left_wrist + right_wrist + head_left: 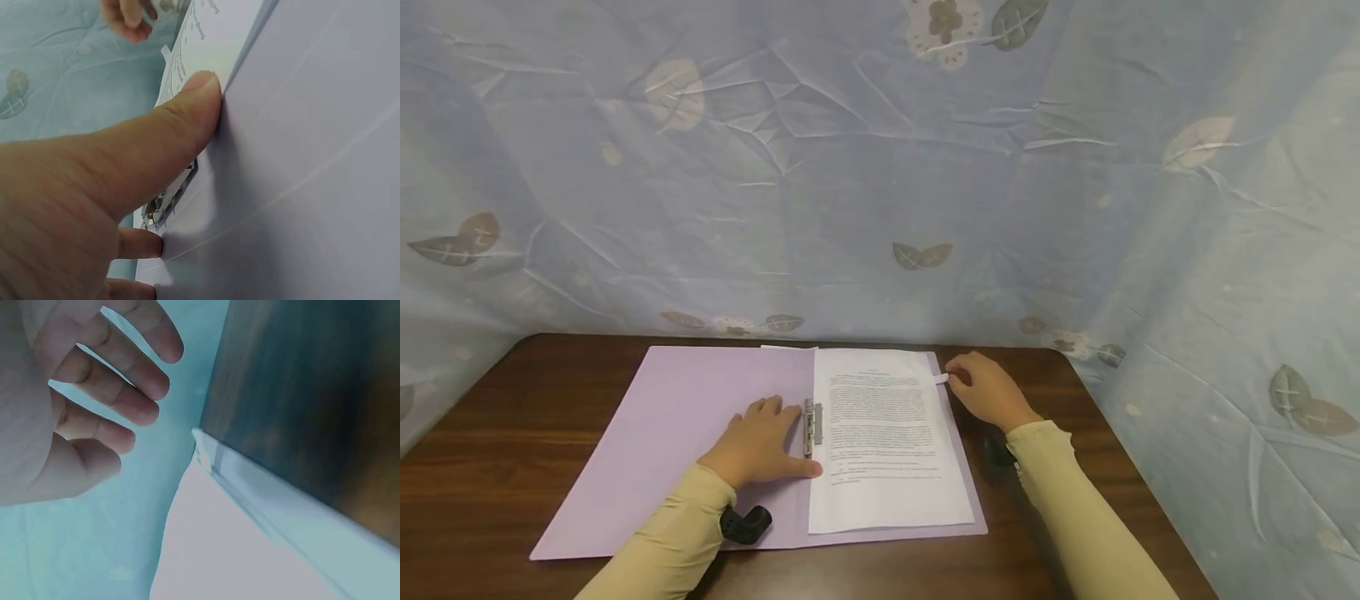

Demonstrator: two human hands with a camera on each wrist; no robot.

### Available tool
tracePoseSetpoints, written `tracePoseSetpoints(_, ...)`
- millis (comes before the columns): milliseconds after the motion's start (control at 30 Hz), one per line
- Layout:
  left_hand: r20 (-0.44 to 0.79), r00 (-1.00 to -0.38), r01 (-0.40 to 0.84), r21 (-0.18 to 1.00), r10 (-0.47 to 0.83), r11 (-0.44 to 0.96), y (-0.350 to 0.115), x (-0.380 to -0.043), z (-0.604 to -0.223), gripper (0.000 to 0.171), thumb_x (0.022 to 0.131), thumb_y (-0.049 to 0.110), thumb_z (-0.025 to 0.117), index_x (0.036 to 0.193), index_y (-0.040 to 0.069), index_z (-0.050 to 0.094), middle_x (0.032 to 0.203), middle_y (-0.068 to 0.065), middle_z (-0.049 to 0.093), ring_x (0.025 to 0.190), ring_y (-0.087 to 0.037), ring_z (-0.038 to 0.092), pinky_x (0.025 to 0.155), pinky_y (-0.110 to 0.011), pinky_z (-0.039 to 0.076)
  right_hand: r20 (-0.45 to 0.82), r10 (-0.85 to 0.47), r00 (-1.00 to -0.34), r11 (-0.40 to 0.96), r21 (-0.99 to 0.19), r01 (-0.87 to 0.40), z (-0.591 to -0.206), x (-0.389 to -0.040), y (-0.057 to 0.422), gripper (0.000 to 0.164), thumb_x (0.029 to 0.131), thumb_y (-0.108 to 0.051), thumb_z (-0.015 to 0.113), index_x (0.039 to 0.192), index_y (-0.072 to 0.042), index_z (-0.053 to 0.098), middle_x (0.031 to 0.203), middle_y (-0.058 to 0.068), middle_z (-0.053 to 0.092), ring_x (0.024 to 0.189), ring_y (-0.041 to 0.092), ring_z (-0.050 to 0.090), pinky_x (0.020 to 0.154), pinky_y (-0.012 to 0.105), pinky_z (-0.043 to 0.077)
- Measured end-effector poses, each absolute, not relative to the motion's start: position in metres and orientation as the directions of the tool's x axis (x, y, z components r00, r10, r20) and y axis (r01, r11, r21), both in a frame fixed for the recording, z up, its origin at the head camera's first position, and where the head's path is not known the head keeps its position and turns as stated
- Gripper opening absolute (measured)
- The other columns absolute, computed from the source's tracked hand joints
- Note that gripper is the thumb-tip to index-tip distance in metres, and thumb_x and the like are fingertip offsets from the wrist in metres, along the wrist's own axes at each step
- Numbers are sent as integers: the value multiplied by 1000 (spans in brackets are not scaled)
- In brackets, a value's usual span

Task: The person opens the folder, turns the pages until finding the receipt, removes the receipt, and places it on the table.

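Observation:
A light purple folder (pixel 677 417) lies spread flat, with a stack of printed paper sheets (pixel 883 500) on its right half. Along the fold sits a metal clip (pixel 809 425). My left hand (pixel 756 446) rests with its fingers spread on the folder beside the clip, its thumb (pixel 200 103) touching the left edge of the sheets. A small white tab (pixel 941 378) sticks out at the sheets' upper right edge. My right hand (pixel 992 392) hovers by that tab; in the right wrist view its loosely bent fingers (pixel 131 394) hold nothing and stand apart from the paper.
The dark wooden table (pixel 467 433) carries the folder. A pale blue patterned curtain (pixel 850 183) hangs behind the table and along its right side. Another white paper edge (pixel 786 347) shows at the folder's top. Black wrist devices (pixel 747 525) are worn on the forearms.

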State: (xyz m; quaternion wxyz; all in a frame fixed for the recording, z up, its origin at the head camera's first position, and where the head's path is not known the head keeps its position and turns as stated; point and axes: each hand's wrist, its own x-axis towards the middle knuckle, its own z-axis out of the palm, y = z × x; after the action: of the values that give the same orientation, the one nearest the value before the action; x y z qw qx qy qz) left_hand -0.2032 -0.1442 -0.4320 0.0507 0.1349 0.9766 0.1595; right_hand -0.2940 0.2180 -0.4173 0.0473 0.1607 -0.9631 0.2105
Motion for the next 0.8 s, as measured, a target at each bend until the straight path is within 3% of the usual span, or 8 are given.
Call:
tracePoseSetpoints(233, -56, -957, 251, 322, 283, 913, -146, -204, -433, 109, 72, 72, 81, 147, -2, 53, 150, -35, 44, 139, -57, 39, 108, -77, 32, 36, -329, -944, 886, -334, -322, -419, -330, 193, 39, 105, -24, 60, 138, -5, 64, 141, 19, 58, 133, 38, 54, 111, 55, 43)
tracePoseSetpoints(467, -53, -959, 247, 332, 279, 911, -145, -203, -432, 109, 72, 71, 81, 148, -1, 52, 150, -34, 44, 140, -57, 39, 108, -77, 31, 8, -347, -938, 906, -255, -337, -430, -347, 182, 35, 108, -19, 52, 137, -3, 63, 131, 24, 59, 124, 39, 57, 105, 56, 47)
tracePoseSetpoints(700, -55, -961, 238, 327, 270, 915, -145, -203, -433, 109, 71, 72, 81, 147, -1, 52, 150, -35, 44, 140, -57, 39, 107, -78, 31, -74, -294, -953, 931, -247, -268, -436, -351, 176, 46, 103, -22, 59, 144, 1, 57, 140, 26, 52, 129, 41, 51, 106, 57, 46)
tracePoseSetpoints(800, -55, -963, 233, 326, 265, 916, -145, -203, -434, 109, 71, 71, 82, 147, -1, 52, 150, -35, 44, 140, -57, 39, 108, -78, 31, -78, -291, -954, 934, -241, -265, -437, -352, 174, 43, 103, -22, 60, 140, -1, 59, 140, 26, 51, 128, 41, 50, 105, 56, 46)
